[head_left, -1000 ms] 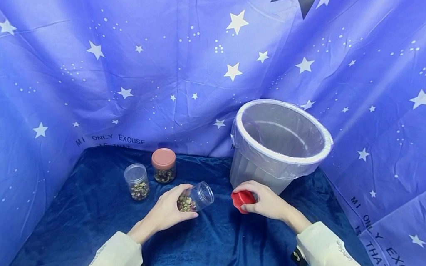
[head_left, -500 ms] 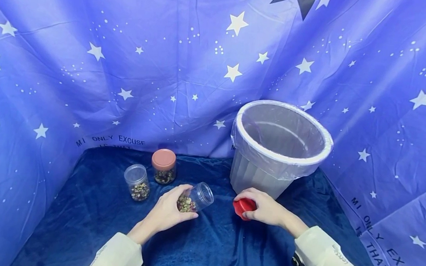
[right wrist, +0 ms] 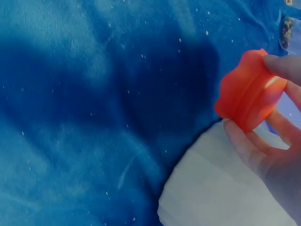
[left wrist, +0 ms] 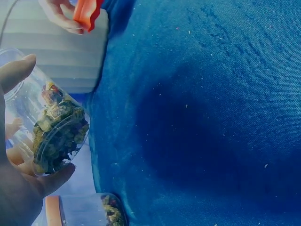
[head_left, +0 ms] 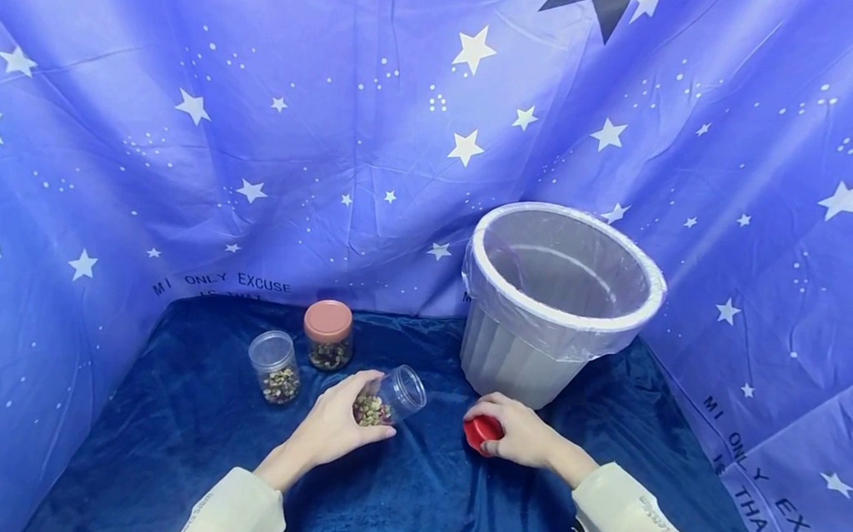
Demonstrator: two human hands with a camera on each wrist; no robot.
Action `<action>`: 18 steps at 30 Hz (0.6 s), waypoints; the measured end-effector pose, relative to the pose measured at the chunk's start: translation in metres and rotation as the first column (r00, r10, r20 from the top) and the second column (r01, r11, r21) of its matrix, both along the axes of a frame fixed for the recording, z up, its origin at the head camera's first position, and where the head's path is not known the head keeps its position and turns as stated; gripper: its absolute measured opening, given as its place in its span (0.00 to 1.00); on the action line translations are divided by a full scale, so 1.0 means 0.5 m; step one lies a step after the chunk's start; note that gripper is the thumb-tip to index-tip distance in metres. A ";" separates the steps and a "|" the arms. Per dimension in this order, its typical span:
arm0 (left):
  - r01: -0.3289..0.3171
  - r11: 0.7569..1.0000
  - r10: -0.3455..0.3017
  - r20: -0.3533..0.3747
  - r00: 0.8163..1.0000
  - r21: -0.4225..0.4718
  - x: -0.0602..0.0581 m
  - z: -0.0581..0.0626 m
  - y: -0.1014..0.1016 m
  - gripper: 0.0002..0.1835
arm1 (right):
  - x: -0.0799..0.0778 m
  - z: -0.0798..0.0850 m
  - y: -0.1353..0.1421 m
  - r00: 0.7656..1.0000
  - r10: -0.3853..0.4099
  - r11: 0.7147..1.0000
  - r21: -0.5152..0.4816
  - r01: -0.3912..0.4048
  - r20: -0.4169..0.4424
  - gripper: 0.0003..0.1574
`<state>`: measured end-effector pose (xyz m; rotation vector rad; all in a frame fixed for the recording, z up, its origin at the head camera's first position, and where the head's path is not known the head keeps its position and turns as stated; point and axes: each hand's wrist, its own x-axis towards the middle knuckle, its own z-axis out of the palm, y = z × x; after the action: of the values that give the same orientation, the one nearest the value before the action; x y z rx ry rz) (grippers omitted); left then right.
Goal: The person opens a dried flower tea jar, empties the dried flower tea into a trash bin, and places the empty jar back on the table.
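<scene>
My left hand (head_left: 335, 422) grips a clear jar (head_left: 407, 390), tilted with its mouth to the right. Dried flower buds (left wrist: 59, 134) fill its lower part, and the left wrist view shows fingers and thumb wrapped round it. In my right hand (head_left: 522, 435) is a red wavy-edged, hollow lid-like piece (head_left: 483, 433), pinched between thumb and fingers (right wrist: 244, 146). It is held in front of the bin, a short way right of the tilted jar. Left of the left hand stand a clear jar (head_left: 273, 364) with dried buds and a jar with a pink lid (head_left: 328, 320).
A grey bin (head_left: 509, 364) lined with a clear plastic bag stands at the back right, behind the right hand. Dark blue velvety cloth (head_left: 408, 498) covers the table, with tiny pale specks on it. A starry blue curtain (head_left: 377, 128) encloses the back and sides.
My right hand has moved down toward me, away from the bin, with the red piece turning slightly in its grip. The left hand and its jar stay almost still.
</scene>
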<state>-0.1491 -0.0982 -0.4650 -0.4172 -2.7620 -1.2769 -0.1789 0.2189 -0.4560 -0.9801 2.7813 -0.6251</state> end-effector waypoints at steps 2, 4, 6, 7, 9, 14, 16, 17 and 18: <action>-0.001 1.000 0.001 0.001 1.000 0.002 0.000 0.000 0.001 0.39 | 0.001 -0.008 -0.003 1.000 -0.005 1.000 0.012 0.005 -0.008 0.25; -0.001 1.000 0.001 0.001 1.000 0.003 0.000 0.000 0.001 0.39 | 0.003 -0.015 -0.005 1.000 -0.014 1.000 0.019 0.014 -0.012 0.25; -0.002 1.000 0.002 -0.001 1.000 0.005 0.000 -0.001 0.001 0.39 | 0.004 -0.020 -0.008 1.000 -0.022 0.999 0.026 0.022 -0.020 0.25; -0.003 1.000 0.003 -0.002 1.000 0.005 0.000 -0.001 0.000 0.39 | 0.005 -0.022 -0.009 0.999 -0.025 0.999 0.031 0.025 -0.021 0.25; -0.005 1.000 0.005 -0.005 1.000 0.006 -0.001 -0.001 0.000 0.39 | 0.005 -0.025 -0.011 0.999 -0.032 0.999 0.041 0.033 -0.021 0.25; -0.007 1.000 0.007 -0.009 1.000 -0.001 -0.001 -0.003 -0.001 0.39 | 0.006 -0.031 -0.014 0.998 -0.051 0.995 0.084 0.053 -0.020 0.24; -0.005 1.000 0.005 -0.007 1.000 -0.001 0.000 -0.003 -0.001 0.39 | 0.009 -0.034 -0.015 0.998 -0.056 0.993 0.100 0.058 -0.023 0.24; -0.003 1.000 0.003 -0.004 1.000 0.001 0.000 -0.002 -0.001 0.39 | 0.010 -0.036 -0.016 0.998 -0.058 0.992 0.107 0.060 -0.025 0.24; -0.003 1.000 0.003 -0.004 1.000 0.001 0.001 -0.002 0.000 0.39 | 0.012 -0.038 -0.016 0.998 -0.055 0.992 0.113 0.059 -0.031 0.24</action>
<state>-0.1488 -0.0985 -0.4662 -0.4154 -2.7580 -1.2754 -0.1729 0.2109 -0.4752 -0.8967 2.8424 -0.4576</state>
